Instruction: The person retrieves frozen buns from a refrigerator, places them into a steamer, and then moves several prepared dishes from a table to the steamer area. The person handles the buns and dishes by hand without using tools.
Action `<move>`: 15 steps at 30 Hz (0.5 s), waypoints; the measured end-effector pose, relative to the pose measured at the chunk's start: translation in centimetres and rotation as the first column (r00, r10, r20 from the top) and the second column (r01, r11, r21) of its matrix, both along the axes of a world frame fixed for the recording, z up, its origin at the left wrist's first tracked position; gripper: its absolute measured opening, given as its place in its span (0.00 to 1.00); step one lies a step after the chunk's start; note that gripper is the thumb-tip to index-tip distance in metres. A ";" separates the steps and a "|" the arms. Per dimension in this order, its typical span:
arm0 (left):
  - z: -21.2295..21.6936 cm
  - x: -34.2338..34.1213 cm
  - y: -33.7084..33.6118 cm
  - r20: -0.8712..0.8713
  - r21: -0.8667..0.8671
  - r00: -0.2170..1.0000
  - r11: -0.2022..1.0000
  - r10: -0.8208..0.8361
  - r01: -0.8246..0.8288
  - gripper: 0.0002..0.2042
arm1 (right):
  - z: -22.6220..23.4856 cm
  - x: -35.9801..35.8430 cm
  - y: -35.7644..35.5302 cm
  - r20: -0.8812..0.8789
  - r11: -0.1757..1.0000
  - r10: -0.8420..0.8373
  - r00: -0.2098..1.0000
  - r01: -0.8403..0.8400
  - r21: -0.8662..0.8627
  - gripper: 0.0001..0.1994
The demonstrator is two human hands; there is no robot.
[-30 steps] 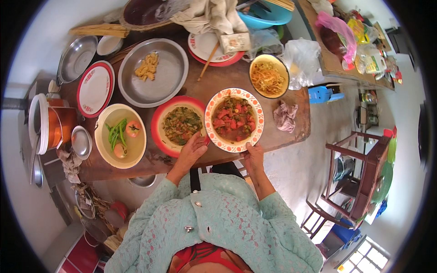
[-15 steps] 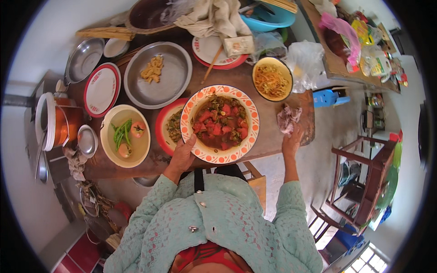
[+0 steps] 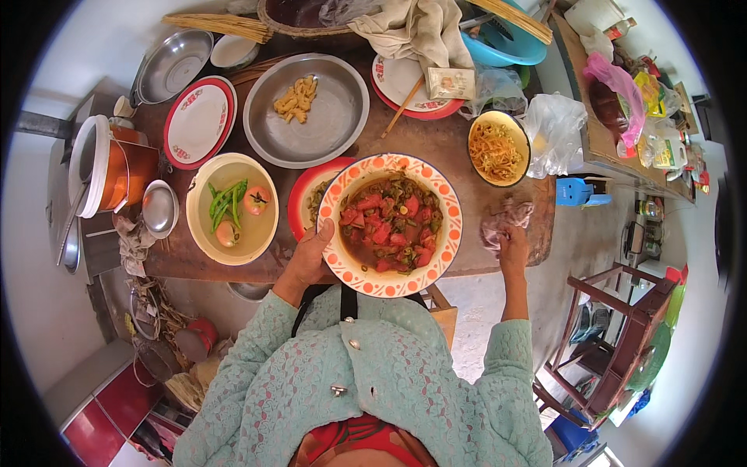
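Note:
My left hand (image 3: 308, 257) grips the left rim of a wide enamel bowl (image 3: 450, 233) with an orange-patterned rim. In it lies a stew of red tomato chunks and green vegetables (image 3: 393, 222). The bowl overhangs the near table edge and partly covers a red-rimmed plate (image 3: 299, 204) of chopped greens. To its right, my right hand (image 3: 513, 253) is closed on a crumpled pinkish cloth (image 3: 502, 222) lying on the tabletop near the front right corner. Fingers of both hands are partly hidden.
On the wooden table (image 3: 436, 148) stand a steel basin (image 3: 342, 117) with yellow pieces, a cream basin (image 3: 268, 175) with green peppers and tomatoes, a dark-rimmed bowl (image 3: 502, 152) of shredded food, and stacked plates (image 3: 198, 121). An orange bucket (image 3: 128, 171) stands left; a wooden stool (image 3: 615, 327) stands right.
The view has shifted, so the table things appear further right and higher. Against the table, the stew bowl has come towards me and slightly left. The cloth, still in my right hand, has moved nearer me.

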State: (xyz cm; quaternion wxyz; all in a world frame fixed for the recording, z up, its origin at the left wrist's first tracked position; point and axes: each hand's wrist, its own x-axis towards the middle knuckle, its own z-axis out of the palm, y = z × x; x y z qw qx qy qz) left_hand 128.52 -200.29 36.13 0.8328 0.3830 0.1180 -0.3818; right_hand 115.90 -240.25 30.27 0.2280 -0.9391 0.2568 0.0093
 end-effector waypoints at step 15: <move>-3.4 3.5 -2.9 -0.015 0.183 0.905 0.889 -0.424 0.420 0.31 | 5.8 10.3 5.3 0.282 -0.033 -0.122 0.952 -0.288 0.957 0.09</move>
